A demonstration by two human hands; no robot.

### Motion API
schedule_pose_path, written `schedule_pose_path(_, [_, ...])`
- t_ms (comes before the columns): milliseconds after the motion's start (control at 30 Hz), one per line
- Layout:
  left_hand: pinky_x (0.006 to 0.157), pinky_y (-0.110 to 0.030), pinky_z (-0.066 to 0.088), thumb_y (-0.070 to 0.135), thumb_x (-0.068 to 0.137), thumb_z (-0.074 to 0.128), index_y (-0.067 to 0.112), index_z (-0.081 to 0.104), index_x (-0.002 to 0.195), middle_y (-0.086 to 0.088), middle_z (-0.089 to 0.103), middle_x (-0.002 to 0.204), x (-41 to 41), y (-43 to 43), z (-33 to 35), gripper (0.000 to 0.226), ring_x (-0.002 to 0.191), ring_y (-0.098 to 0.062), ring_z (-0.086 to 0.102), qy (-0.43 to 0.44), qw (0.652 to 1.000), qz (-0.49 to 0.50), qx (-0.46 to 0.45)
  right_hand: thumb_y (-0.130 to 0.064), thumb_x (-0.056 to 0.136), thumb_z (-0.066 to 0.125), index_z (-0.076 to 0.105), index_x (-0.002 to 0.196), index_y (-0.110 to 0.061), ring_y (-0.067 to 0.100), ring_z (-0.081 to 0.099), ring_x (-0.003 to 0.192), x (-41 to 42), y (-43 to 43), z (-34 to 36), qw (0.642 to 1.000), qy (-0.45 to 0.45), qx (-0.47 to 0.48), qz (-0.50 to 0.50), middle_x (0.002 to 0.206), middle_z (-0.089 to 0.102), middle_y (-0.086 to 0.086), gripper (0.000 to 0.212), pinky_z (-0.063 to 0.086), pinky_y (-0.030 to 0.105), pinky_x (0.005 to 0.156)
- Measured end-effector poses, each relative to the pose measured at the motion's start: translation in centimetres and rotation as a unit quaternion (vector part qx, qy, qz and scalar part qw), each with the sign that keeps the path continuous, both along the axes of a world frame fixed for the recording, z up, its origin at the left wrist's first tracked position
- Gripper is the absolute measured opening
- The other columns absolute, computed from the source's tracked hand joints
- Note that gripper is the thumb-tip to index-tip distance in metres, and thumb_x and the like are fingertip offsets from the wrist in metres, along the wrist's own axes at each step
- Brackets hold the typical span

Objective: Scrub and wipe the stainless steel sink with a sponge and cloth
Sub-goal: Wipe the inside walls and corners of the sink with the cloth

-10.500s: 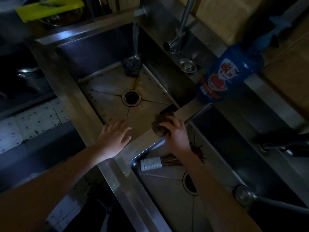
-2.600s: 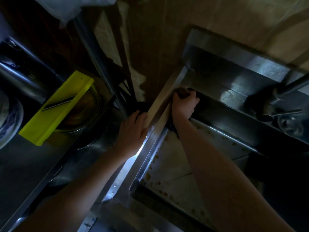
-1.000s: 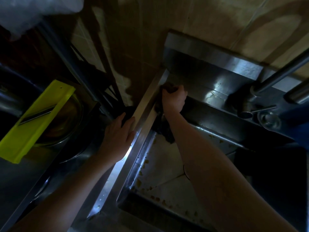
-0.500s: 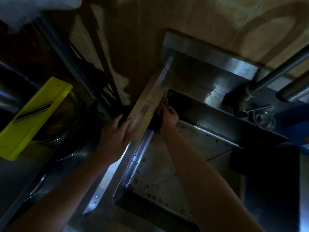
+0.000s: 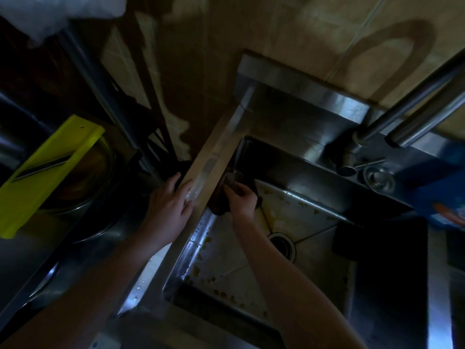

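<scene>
The stainless steel sink (image 5: 211,159) fills the middle of the dim view, its stained floor sloping to a round drain (image 5: 281,244). My right hand (image 5: 242,200) is inside the basin and grips a dark scrubbing sponge (image 5: 221,202), pressing it against the upper left inner wall just under the rim. My left hand (image 5: 172,204) rests flat, fingers straight, on the outer edge of the sink's left rim. Yellowish spots dot the basin floor.
A yellow slicer (image 5: 47,170) lies across a metal bowl at the left. The faucet (image 5: 402,107) rises at the upper right, with a blue detergent bottle (image 5: 442,195) at the right edge. A tiled wall stands behind.
My right hand with the sponge has dropped from the rim's top corner down onto the basin's inner left wall. The left hand stays on the rim. The view has shifted, showing the drain.
</scene>
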State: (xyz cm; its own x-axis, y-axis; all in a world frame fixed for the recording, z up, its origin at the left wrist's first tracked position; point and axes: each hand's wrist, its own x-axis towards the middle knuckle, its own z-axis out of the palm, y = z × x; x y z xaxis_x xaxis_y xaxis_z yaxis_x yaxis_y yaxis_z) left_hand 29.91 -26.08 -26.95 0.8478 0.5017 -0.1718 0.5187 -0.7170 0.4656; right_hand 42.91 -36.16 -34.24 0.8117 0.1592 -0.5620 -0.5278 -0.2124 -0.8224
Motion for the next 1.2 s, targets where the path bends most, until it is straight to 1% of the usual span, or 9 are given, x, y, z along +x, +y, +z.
schedule_pose_path(67, [0.106, -0.051, 0.032, 0.019, 0.089, 0.058, 0.017, 0.048, 0.131, -0.017, 0.033, 0.146, 0.5, -0.3, 0.2, 0.044, 0.132, -0.036, 0.036, -0.013, 1.0, -0.005, -0.003, -0.009, 0.077, 0.074, 0.066, 0.11, -0.008, 0.021, 0.066, 0.097, 1.2, -0.6, 1.4, 0.997, -0.058, -0.041, 0.026, 0.105, 0.069, 0.01, 0.035, 0.054, 0.035, 0.088])
schedule_pose_path(267, [0.105, -0.048, 0.034, 0.023, 0.091, 0.055, 0.014, 0.048, 0.131, -0.014, 0.034, 0.146, 2.7, -0.7, 0.3, 0.042, 0.129, -0.033, 0.039, -0.036, 0.999, -0.025, -0.005, -0.011, 0.078, 0.073, 0.065, 0.104, -0.018, 0.008, 0.065, 0.087, 7.3, -2.2, 5.8, 0.983, -0.178, -0.019, 0.05, 0.092, 0.066, -0.007, 0.028, 0.053, 0.018, 0.072])
schedule_pose_path(500, [0.101, -0.041, 0.036, 0.02, 0.092, 0.05, 0.013, 0.051, 0.127, -0.014, 0.036, 0.143, 5.1, -0.4, -0.1, 0.037, 0.128, -0.031, 0.04, -0.022, 0.999, -0.038, 0.012, -0.006, 0.08, 0.069, 0.062, 0.11, -0.006, 0.018, 0.062, 0.095, 15.3, -1.5, 7.8, 0.96, -0.271, -0.067, -0.022, 0.1, 0.065, 0.007, 0.031, 0.05, 0.025, 0.083])
schedule_pose_path(600, [0.101, -0.041, 0.035, 0.016, 0.09, 0.055, 0.01, 0.053, 0.125, -0.016, 0.037, 0.142, 5.4, -0.2, -0.4, 0.036, 0.128, -0.032, 0.04, -0.028, 0.999, -0.039, 0.01, -0.007, 0.082, 0.065, 0.062, 0.111, -0.009, 0.024, 0.062, 0.1, 16.7, -2.4, 6.8, 0.944, -0.295, -0.145, 0.01, 0.102, 0.065, 0.007, 0.029, 0.042, 0.016, 0.079])
schedule_pose_path(700, [0.102, -0.042, 0.035, 0.018, 0.09, 0.054, 0.012, 0.053, 0.123, -0.015, 0.038, 0.142, 5.5, 0.1, -0.6, 0.033, 0.128, -0.032, 0.039, -0.03, 0.999, -0.038, 0.01, -0.012, 0.086, 0.059, 0.059, 0.118, -0.012, 0.03, 0.059, 0.104, 17.1, -3.5, 5.8, 0.896, -0.34, -0.269, 0.094, 0.114, 0.062, 0.015, 0.032, 0.044, 0.026, 0.084])
schedule_pose_path(800, [0.102, -0.045, 0.037, 0.016, 0.088, 0.058, 0.013, 0.054, 0.122, -0.016, 0.039, 0.14, 5.6, 0.3, -0.5, 0.035, 0.127, -0.034, 0.04, -0.042, 0.999, -0.023, -0.004, -0.014, 0.089, 0.053, 0.053, 0.129, -0.022, 0.037, 0.048, 0.116, 17.0, -4.2, 5.5, 0.809, -0.379, -0.421, 0.159, 0.132, 0.048, 0.017, 0.041, 0.045, 0.043, 0.093])
schedule_pose_path(900, [0.101, -0.046, 0.038, 0.016, 0.087, 0.058, 0.014, 0.053, 0.123, -0.015, 0.04, 0.14, 5.5, 0.5, -0.2, 0.037, 0.125, -0.034, 0.042, -0.052, 0.998, -0.015, -0.015, -0.011, 0.089, 0.049, 0.048, 0.135, -0.025, 0.04, 0.04, 0.124, 16.6, -5.2, 5.4, 0.747, -0.403, -0.493, 0.192, 0.144, 0.037, 0.015, 0.048, 0.038, 0.048, 0.099])
schedule_pose_path(1100, [0.1, -0.047, 0.038, 0.025, 0.081, 0.045, 0.014, 0.053, 0.124, -0.016, 0.04, 0.139, 5.1, 0.6, 0.3, 0.045, 0.125, -0.035, 0.042, -0.059, 0.998, -0.016, -0.028, -0.039, 0.091, 0.052, 0.037, 0.141, -0.025, 0.038, 0.035, 0.131, 16.2, -6.0, 5.4, 0.769, -0.36, -0.482, 0.215, 0.149, 0.031, 0.011, 0.054, 0.04, 0.052, 0.099])
schedule_pose_path(1200, [0.1, -0.049, 0.039, 0.023, 0.08, 0.047, 0.014, 0.054, 0.122, -0.018, 0.042, 0.138, 4.8, 0.5, 0.4, 0.043, 0.124, -0.036, 0.043, -0.067, 0.997, -0.011, -0.032, -0.032, 0.091, 0.055, 0.034, 0.141, -0.024, 0.04, 0.038, 0.126, 16.3, -6.4, 5.6, 0.763, -0.352, -0.487, 0.239, 0.148, 0.028, 0.011, 0.055, 0.045, 0.052, 0.091])
